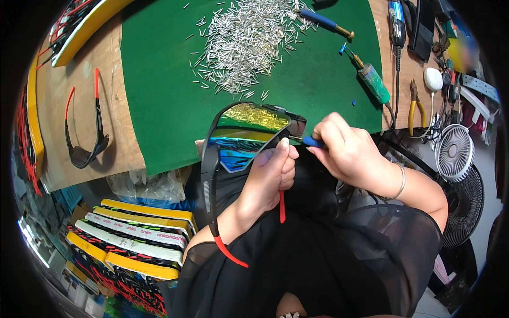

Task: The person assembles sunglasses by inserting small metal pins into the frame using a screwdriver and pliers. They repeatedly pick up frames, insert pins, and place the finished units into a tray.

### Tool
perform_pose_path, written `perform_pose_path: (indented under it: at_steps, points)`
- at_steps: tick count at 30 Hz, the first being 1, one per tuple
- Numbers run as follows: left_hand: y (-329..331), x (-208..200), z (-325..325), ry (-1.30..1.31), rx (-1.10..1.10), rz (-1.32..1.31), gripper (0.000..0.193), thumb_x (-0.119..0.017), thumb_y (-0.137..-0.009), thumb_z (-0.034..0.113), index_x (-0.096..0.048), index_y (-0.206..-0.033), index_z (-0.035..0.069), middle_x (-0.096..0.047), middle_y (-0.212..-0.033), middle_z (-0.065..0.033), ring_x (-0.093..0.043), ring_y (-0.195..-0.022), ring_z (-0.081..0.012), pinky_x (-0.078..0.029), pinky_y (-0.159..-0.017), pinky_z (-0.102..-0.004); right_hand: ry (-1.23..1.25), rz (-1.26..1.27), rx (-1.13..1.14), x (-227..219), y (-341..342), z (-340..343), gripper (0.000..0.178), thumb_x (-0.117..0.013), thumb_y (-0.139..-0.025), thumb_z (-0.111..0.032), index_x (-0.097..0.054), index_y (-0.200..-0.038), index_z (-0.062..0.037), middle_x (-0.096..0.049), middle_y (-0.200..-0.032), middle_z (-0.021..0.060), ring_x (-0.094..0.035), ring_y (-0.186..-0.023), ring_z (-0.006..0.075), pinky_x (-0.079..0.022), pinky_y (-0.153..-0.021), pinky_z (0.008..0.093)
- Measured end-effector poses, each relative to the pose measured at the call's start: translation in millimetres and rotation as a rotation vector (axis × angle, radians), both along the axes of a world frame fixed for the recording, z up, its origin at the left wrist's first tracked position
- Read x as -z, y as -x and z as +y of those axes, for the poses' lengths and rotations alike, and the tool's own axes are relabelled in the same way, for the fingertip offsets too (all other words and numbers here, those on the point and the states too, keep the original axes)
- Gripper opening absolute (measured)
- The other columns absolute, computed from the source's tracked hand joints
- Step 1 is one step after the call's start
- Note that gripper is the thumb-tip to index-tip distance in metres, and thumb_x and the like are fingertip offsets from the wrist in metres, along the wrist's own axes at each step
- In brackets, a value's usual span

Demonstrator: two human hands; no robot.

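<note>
My left hand [269,175] is closed on a pair of sunglasses [249,119] with a black frame, a mirrored yellow-and-blue lens and red temple tips. It grips them near the hinge at the right end, above my lap at the green mat's front edge. Pinched in my right hand [347,148] is a small screwdriver [313,142] with a blue handle. Its thin metal shaft points left at the hinge corner, close to my left thumb; whether the tip touches a screw is too small to tell.
A pile of small metal pins [244,45] lies on the green mat [159,90]. Near it are a blue-handled tool [323,21] and a green-handled tool [374,82]. Yellow-handled pliers [415,108] and a white fan [455,151] are right. Other sunglasses [85,153] and filled trays [143,270] are left.
</note>
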State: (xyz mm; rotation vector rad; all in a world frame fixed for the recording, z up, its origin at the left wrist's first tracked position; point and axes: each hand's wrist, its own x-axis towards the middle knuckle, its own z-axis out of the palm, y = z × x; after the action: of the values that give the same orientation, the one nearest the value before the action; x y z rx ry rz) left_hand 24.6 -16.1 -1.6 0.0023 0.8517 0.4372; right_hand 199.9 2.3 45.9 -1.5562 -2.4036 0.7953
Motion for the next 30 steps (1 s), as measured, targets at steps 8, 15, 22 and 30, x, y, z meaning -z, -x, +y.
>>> perform_pose_path:
  at_steps: [8,15,22,30]
  points:
    - [-1.6,-1.4,-1.3,-0.018,-0.040,0.000,0.030,-0.039,-0.096,0.034,-0.046,-0.084,0.007,-0.030,-0.056,0.0069,-0.023,-0.042,-0.0016,-0.019,-0.039,-0.0177,0.134,-0.070,-0.027,0.7,-3.7,-2.7,0.028,-0.062,-0.079,-0.024,-0.046,-0.083,-0.0011,-0.053,-0.072,0.0155,-0.057,-0.058,0.0328,-0.048,-0.049,0.0376]
    - [-1.5,0.5,-2.0,-0.023,-0.040,0.010,0.031,-0.038,-0.096,0.034,-0.045,-0.084,0.007,-0.031,-0.056,0.0064,-0.023,-0.043,-0.0022,-0.019,-0.039,-0.0182,0.203,-0.012,0.057,1.6,-1.7,0.1,0.030,-0.060,-0.082,-0.027,-0.045,-0.086,-0.0008,-0.053,-0.059,0.0154,-0.057,-0.056,0.0336,-0.047,-0.049,0.0382]
    - [-1.4,2.0,-2.7,-0.030,-0.023,0.007,0.031,-0.038,-0.096,0.035,-0.045,-0.083,0.008,-0.032,-0.057,0.0058,-0.025,-0.044,-0.0033,-0.019,-0.040,-0.0178,0.110,0.115,0.138,1.6,1.2,-1.3,0.027,-0.060,-0.082,-0.024,-0.050,-0.073,0.0000,-0.054,-0.065,0.0161,-0.058,-0.058,0.0335,-0.047,-0.050,0.0380]
    - [-0.7,-0.8,0.1,-0.012,-0.007,0.012,0.030,-0.038,-0.096,0.034,-0.045,-0.082,0.008,-0.032,-0.057,0.0056,-0.025,-0.045,-0.0032,-0.020,-0.040,-0.0176,0.041,0.012,0.019,0.6,-3.6,-1.5,0.025,-0.061,-0.081,-0.023,-0.049,-0.079,-0.0016,-0.052,-0.069,0.0138,-0.057,-0.058,0.0309,-0.048,-0.051,0.0369]
